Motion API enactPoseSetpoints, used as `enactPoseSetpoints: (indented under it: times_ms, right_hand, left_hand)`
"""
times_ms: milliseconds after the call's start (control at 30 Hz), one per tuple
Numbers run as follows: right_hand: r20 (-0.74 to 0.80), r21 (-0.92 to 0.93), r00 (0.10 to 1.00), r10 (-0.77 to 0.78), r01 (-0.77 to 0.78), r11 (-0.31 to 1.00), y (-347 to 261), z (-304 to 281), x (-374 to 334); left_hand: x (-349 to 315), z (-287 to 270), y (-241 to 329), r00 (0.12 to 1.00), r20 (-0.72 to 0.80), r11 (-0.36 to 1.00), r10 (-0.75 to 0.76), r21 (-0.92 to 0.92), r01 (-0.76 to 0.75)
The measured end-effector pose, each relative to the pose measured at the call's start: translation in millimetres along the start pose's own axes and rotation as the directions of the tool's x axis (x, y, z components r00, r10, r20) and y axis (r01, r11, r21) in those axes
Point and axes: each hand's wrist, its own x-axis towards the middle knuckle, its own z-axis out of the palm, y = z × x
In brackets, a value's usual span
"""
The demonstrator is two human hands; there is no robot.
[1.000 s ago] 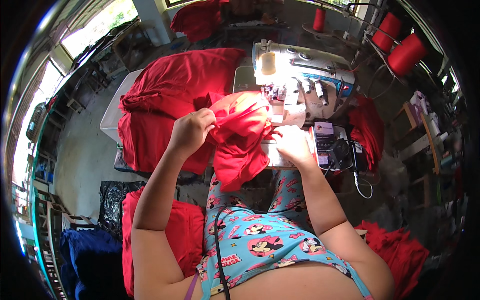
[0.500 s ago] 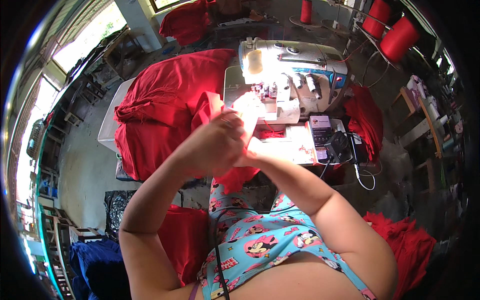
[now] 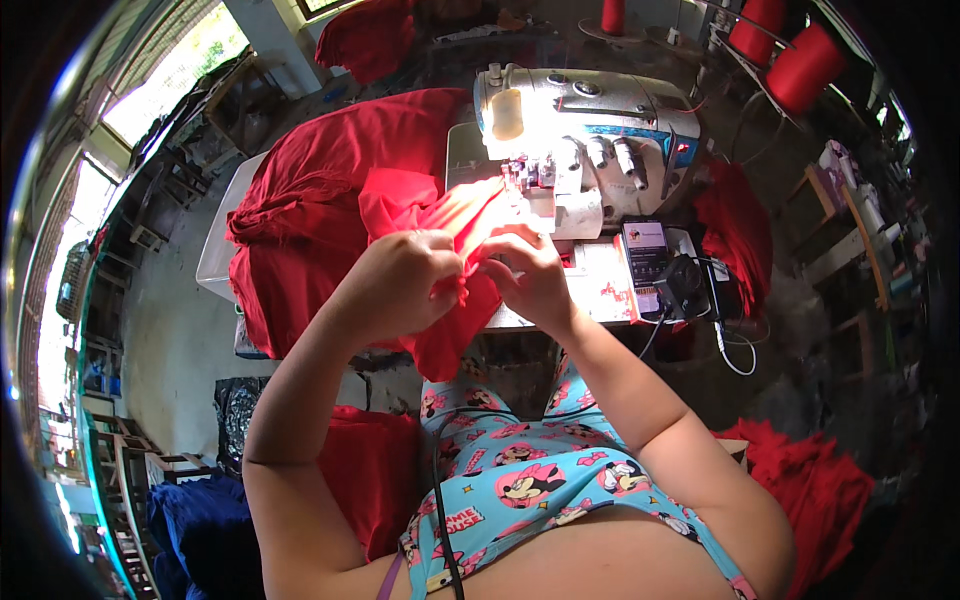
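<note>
Between my two hands is a piece of red fabric (image 3: 440, 330), which hangs down over the front edge of the sewing table. My left hand (image 3: 405, 280) is closed on its near edge, fingers curled. Close beside it, my right hand (image 3: 525, 270) pinches the same edge between thumb and fingers. The fabric's far part lies near the needle area of a white and blue sewing machine (image 3: 600, 105), under a bright lamp glow. That glare washes out the presser foot and the cloth right by it.
A big heap of red cloth (image 3: 310, 220) covers the table's left side. Right of my hands are a phone (image 3: 645, 255) and a black adapter (image 3: 683, 285) with cables. Red thread cones (image 3: 805, 70) stand at back right. More red cloth (image 3: 800, 500) and dark blue cloth (image 3: 205, 530) lie low at the sides.
My hands have moved apart, from overlapping to side by side. The red fabric is now spread between them and hangs lower in front. The view has shifted slightly.
</note>
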Motion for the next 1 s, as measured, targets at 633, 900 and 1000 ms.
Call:
enactPoseSetpoints:
  times_ms: [633,900,1000]
  right_hand:
    - [0.225,-0.041,0.857,0.464,-0.467,0.883,54,-3,20]
    - [-0.114,-0.161,0.951,0.286,-0.302,0.94,59,8,7]
    - [-0.099,-0.155,0.977,0.189,-0.203,0.967,47,-2,-21]
  left_hand:
    - [36,-23,-7,0.964,-0.178,0.979,-0.195,0.016,0.201]
    - [72,-35,-15,0.952,-0.001,0.95,-0.306,-0.065,0.305]
    - [45,2,8,0.981,0.086,0.983,-0.176,0.076,0.17]
